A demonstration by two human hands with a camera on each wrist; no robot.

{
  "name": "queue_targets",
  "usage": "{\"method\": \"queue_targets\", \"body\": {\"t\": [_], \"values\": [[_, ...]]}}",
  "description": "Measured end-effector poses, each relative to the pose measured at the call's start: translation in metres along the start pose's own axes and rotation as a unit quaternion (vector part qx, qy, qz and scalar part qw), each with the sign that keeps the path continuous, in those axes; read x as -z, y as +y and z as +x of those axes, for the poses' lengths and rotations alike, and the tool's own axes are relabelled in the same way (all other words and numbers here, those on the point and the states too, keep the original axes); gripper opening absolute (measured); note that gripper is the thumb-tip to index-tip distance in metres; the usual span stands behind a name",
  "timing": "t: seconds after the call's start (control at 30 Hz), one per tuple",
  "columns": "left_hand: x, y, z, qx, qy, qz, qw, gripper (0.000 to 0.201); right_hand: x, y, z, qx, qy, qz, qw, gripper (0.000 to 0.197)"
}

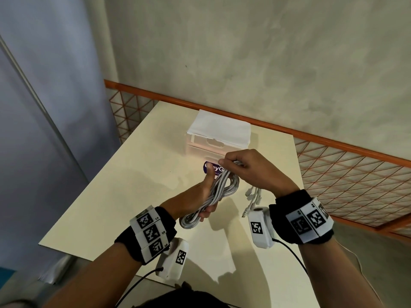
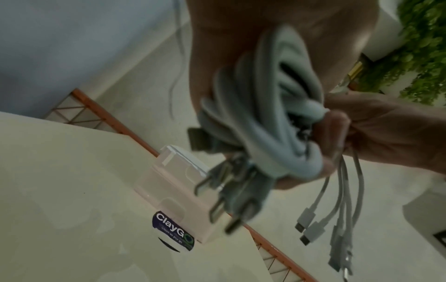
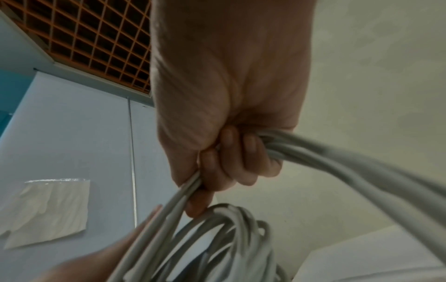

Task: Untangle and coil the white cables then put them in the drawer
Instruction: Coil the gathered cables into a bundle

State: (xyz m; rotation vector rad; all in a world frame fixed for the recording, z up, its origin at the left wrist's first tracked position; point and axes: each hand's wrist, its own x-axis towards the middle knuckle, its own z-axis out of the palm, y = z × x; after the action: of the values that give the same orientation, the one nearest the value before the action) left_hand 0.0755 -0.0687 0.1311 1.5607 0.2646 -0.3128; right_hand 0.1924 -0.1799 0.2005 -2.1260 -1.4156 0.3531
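Observation:
A bundle of white cables (image 1: 219, 192) hangs in looped coils above the cream table (image 1: 124, 187). My left hand (image 1: 205, 196) grips the lower part of the loops, thumb up along them. My right hand (image 1: 246, 170) curls round the top strands (image 3: 301, 148) from above. Several plug ends (image 1: 252, 200) dangle below the right hand, seen close in the left wrist view as connectors (image 2: 321, 227). The coils (image 2: 272, 118) fill that view. Behind the hands stands a small translucent drawer unit (image 1: 219, 136), also seen as the drawer box (image 2: 173, 179), with its drawers pushed in.
A purple sticker (image 1: 214, 168) lies on the table in front of the drawer unit. An orange mesh rail (image 1: 347, 174) runs along the table's far and right sides, with a plaster wall behind. A blue-grey panel (image 1: 44, 107) stands to the left.

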Motion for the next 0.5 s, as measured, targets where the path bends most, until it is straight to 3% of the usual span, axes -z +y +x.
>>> {"method": "queue_targets", "body": {"t": [0.1,0.27,0.33,0.5], "values": [[0.000,0.000,0.002,0.018,-0.001,0.000,1.000,0.076,-0.002,-0.001,0.000,0.002,-0.006,0.000,1.000,0.036],[0.001,-0.010,0.004,0.002,0.010,-0.013,1.000,0.038,-0.006,-0.010,0.000,0.028,-0.013,0.028,0.999,0.040],[0.000,-0.015,0.005,-0.011,-0.022,-0.039,0.999,0.033,-0.009,-0.008,0.002,0.023,-0.009,0.026,0.999,0.041],[-0.008,-0.009,0.002,-0.007,-0.035,-0.084,0.996,0.084,-0.013,0.008,0.000,-0.013,0.007,0.049,0.999,0.037]]}}
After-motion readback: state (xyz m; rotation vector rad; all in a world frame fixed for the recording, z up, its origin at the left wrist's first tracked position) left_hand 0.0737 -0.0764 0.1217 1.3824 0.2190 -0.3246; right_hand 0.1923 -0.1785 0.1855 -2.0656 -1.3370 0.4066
